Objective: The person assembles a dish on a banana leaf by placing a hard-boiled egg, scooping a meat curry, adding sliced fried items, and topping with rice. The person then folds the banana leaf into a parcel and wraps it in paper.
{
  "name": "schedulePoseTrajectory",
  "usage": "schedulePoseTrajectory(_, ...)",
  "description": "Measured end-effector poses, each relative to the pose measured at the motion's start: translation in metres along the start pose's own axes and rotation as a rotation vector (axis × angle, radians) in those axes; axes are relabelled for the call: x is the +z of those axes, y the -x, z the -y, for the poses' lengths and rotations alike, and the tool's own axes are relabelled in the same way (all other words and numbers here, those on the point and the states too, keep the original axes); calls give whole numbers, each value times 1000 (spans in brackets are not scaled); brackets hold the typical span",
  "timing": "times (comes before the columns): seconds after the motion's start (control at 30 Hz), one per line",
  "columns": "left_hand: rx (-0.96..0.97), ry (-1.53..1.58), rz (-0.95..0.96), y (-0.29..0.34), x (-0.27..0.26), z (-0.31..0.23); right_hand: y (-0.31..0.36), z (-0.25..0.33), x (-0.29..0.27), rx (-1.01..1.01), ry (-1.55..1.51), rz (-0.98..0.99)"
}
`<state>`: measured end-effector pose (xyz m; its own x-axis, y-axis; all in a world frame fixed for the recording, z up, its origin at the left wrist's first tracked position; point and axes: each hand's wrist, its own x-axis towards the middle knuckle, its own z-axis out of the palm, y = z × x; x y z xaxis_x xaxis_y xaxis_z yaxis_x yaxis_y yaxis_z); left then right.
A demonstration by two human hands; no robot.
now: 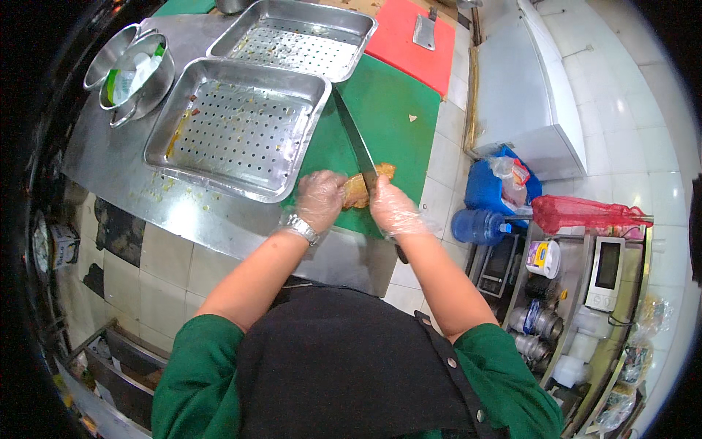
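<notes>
A golden-brown piece of food that looks like cooked meat [356, 192] lies near the front edge of the green cutting board [391, 99]. My left hand [320, 200], in a clear plastic glove, holds its left end with the fingers curled. In my right hand [393, 209], also gloved, is a long knife [352, 133]. Its blade crosses the meat, with the tip pointing to the far left beside the nearer tray. Whether the edge has gone through the meat, I cannot tell. Some of the meat shows to the right of the blade.
Two perforated metal trays [156, 150] with food scraps stand left of and behind the board. Metal pots [162, 82] sit at the far left. A cleaver [424, 31] rests on a red board [387, 44]. Right of the table are a blue bin [479, 183] and a water bottle [475, 227].
</notes>
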<state>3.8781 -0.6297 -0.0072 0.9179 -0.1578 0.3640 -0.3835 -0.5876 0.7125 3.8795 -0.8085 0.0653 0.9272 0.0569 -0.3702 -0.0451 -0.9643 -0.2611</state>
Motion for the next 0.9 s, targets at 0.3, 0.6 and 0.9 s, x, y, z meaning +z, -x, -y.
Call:
schedulePoseTrajectory(0.3,21,133,-3,3,-3,2,60,27,-35,63,-6,150)
schedulePoseTrajectory(0.6,27,170,59,5,-1,7,35,28,30,48,-103,-19)
schedulePoseTrajectory(0.9,-69,23,108,5,-22,-3,18,24,-32,74,-12,67)
